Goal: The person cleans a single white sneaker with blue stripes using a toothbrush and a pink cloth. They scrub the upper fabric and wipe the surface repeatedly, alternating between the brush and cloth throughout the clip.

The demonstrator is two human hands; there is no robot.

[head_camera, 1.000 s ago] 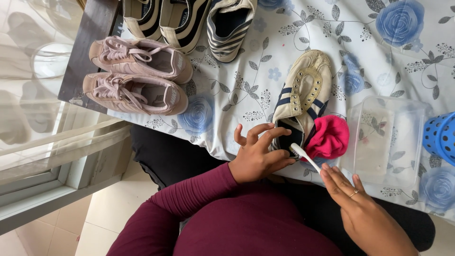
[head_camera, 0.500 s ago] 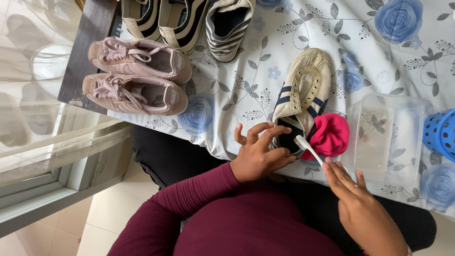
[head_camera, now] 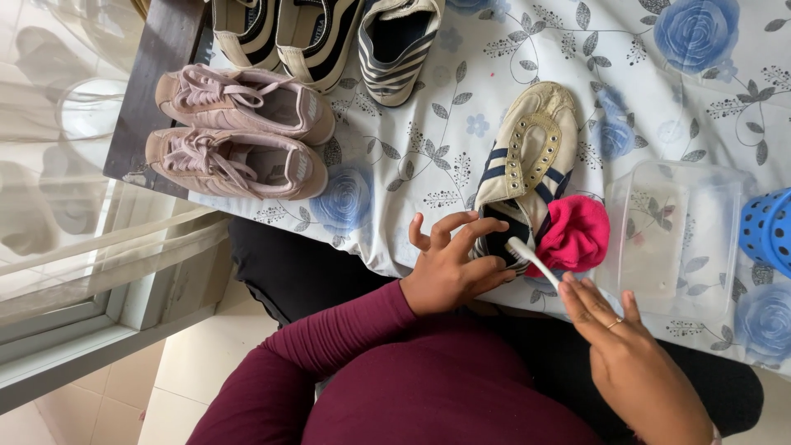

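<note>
At six o'clock of the table, my left hand point(head_camera: 451, 268) steadies the scuffed cream, navy-striped shoe point(head_camera: 523, 169), fingers spread; my right hand point(head_camera: 630, 354) pinches a white toothbrush point(head_camera: 531, 258).

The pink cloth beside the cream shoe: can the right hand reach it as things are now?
Probably yes. The pink cloth lies uncovered just above the right hand, with nothing between them. However, that hand already holds a white brush, so gripping the cloth could be awkward.

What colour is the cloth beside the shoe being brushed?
Bright pink cloth, seen in the head view.
</note>
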